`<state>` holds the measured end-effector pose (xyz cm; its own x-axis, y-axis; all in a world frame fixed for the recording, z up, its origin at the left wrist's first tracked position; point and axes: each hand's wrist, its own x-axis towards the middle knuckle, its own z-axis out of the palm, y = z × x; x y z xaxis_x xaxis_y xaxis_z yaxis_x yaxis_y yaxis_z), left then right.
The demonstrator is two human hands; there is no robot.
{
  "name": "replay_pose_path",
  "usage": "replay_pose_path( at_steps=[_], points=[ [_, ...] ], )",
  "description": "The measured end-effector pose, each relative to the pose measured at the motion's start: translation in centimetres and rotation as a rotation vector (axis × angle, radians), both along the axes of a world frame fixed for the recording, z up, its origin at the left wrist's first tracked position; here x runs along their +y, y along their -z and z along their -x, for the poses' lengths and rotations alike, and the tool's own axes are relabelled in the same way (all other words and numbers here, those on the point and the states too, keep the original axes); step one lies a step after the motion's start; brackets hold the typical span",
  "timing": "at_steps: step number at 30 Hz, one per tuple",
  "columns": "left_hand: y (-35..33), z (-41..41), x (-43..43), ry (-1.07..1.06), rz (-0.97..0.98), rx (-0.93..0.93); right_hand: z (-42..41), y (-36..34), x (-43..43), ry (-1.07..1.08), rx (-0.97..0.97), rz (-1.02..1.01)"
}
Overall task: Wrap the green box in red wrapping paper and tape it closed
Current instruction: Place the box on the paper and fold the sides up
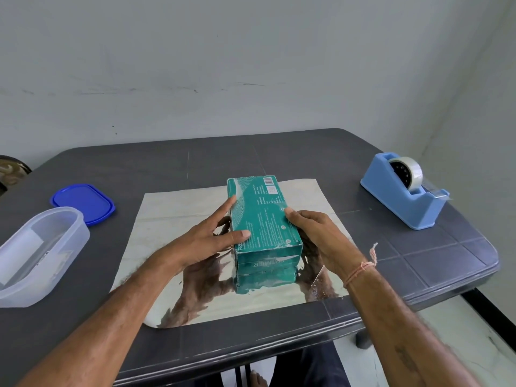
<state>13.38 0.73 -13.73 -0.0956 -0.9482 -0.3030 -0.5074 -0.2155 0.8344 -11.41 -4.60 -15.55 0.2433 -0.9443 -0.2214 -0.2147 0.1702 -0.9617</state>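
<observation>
The green box (262, 216) is judged to be a light, stiff carton. Its dented, shiny-filmed corners suggest that its skin may be slippery and its edges easily crushed. It is therefore best taken by the two long sides near the middle, with pressure spread over the faces and not the corners. The wrapping paper (173, 216) is laid flat on the dark counter (139, 163) with a silvery, mirror-like side turned up. It is expected to crease readily and to slide under the box. The box is set lengthwise on the middle of the sheet and is flanked by both hands. The left hand (206, 236) is laid against the left side with its fingers straight and spread and its thumb pressed on the top face. The right hand (310, 230) is wrapped onto the right side, with the thumb on the top edge and the fingers hidden below. A blue tape dispenser (405, 191) is kept well apart on the right.
</observation>
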Motion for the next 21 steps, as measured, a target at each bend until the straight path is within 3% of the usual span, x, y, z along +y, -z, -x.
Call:
replay_pose_path(
  at_steps=[21],
  points=[
    [0.64,0.29,0.24,-0.023,0.041,-0.014,-0.16,-0.38,0.56,0.034,-0.003,-0.047]
  ],
)
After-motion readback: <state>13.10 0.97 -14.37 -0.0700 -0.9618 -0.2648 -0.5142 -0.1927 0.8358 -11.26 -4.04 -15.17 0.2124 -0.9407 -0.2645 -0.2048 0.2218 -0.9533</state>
